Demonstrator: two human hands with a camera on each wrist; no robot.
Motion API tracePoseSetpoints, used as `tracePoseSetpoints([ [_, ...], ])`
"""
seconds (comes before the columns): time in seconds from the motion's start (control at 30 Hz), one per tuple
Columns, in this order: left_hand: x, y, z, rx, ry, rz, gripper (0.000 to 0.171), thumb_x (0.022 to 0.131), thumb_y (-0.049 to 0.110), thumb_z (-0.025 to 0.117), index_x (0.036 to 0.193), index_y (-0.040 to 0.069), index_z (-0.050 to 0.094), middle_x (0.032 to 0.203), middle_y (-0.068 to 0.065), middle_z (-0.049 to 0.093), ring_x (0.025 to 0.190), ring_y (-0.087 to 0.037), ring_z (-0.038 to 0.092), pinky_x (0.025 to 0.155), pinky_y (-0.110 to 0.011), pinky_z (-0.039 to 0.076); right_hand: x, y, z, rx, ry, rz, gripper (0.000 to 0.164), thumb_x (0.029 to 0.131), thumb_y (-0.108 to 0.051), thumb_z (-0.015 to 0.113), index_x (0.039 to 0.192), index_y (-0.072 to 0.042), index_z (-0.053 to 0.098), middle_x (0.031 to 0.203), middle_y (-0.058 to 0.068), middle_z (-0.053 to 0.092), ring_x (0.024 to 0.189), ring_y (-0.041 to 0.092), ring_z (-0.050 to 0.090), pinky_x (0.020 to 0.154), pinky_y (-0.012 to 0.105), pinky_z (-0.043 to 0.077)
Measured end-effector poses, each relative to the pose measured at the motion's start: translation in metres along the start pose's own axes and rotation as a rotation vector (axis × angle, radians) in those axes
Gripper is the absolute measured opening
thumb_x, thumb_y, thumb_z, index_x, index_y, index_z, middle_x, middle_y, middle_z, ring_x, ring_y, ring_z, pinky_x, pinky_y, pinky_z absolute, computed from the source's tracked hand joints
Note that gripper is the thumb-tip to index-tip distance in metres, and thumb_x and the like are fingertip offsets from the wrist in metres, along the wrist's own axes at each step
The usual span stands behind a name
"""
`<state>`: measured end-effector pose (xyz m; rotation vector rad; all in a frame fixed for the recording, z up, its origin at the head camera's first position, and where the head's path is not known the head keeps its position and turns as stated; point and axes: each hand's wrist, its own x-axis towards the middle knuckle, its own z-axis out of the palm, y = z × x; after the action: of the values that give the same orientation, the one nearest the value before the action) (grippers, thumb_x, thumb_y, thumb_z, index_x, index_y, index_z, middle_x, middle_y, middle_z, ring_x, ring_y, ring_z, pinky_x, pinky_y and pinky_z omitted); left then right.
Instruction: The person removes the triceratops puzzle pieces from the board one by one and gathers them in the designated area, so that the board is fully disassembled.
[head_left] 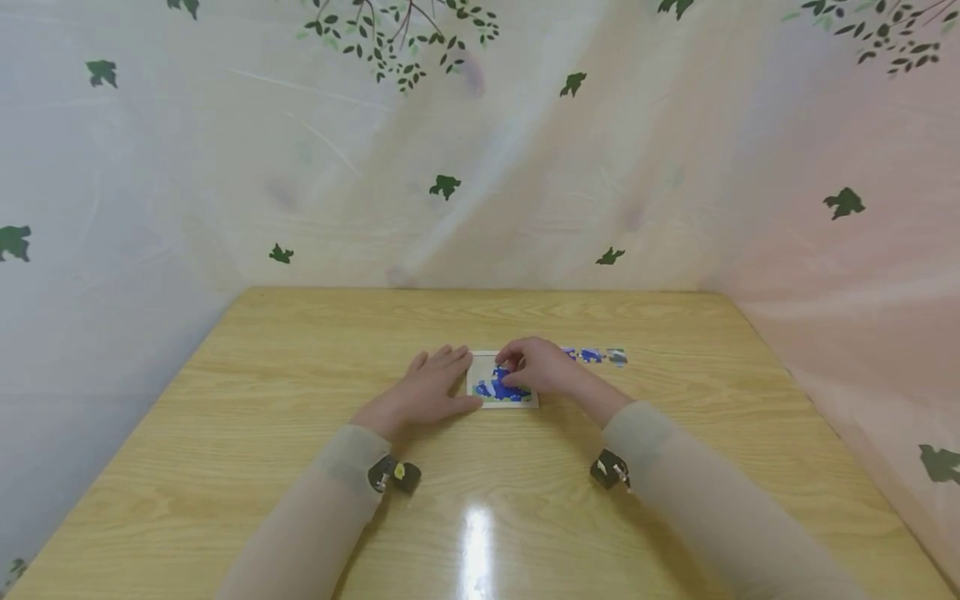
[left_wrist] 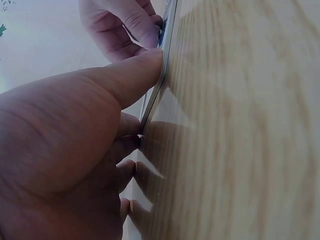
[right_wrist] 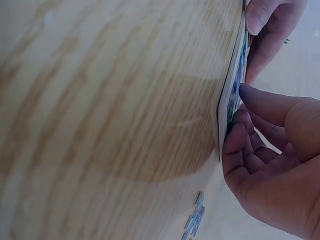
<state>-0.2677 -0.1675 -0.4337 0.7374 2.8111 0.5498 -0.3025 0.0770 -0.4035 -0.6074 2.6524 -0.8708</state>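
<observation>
A small jigsaw puzzle in a white-edged tray [head_left: 519, 406] lies flat on the wooden table, its picture showing a blue figure. My left hand [head_left: 423, 392] is spread along the tray's left side, fingers extended. The left thumb [left_wrist: 145, 62] rests on the near corner. Over the tray's right half, my right hand [head_left: 546, 367] pinches a blue puzzle piece [head_left: 500, 374] between thumb and curled fingers, low against the picture. In the right wrist view the right thumb [right_wrist: 265, 102] touches the picture surface; the fingers partly hide the piece.
Several loose puzzle pieces [head_left: 592, 356] lie in a row on the table [head_left: 300, 433] right of the tray, partly behind the right hand. A pale curtain [head_left: 360, 167] with printed leaves hangs behind the table. A small dark camera is strapped at each wrist.
</observation>
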Motion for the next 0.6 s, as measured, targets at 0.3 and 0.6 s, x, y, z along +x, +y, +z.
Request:
tracePoseSetpoints([
  [0.3, 0.003, -0.009, 0.008, -0.034, 0.037, 0.025, 0.096, 0.107, 0.064, 0.06, 0.171, -0.001, 0.033, 0.18, -0.02, 0.024, 0.168, -0.044, 0.013, 0.134, -0.066, 0.001, 0.0, 0.001, -0.001, -0.001, -0.013, 0.023, 0.034, 0.102, -0.014, 0.082, 0.135, -0.007, 0.076, 0.107, 0.003, 0.07, 0.099, 0.021, 0.062, 0.095, 0.038, 0.056],
  [0.6, 0.003, -0.01, 0.008, -0.033, 0.034, 0.043, 0.095, 0.108, 0.066, 0.058, 0.172, 0.0, 0.033, 0.18, -0.019, 0.025, 0.168, -0.043, 0.014, 0.134, -0.065, 0.001, 0.0, 0.0, -0.001, 0.005, -0.022, 0.037, 0.032, 0.102, -0.011, 0.082, 0.132, -0.006, 0.076, 0.103, 0.003, 0.066, 0.096, 0.02, 0.059, 0.089, 0.035, 0.052],
])
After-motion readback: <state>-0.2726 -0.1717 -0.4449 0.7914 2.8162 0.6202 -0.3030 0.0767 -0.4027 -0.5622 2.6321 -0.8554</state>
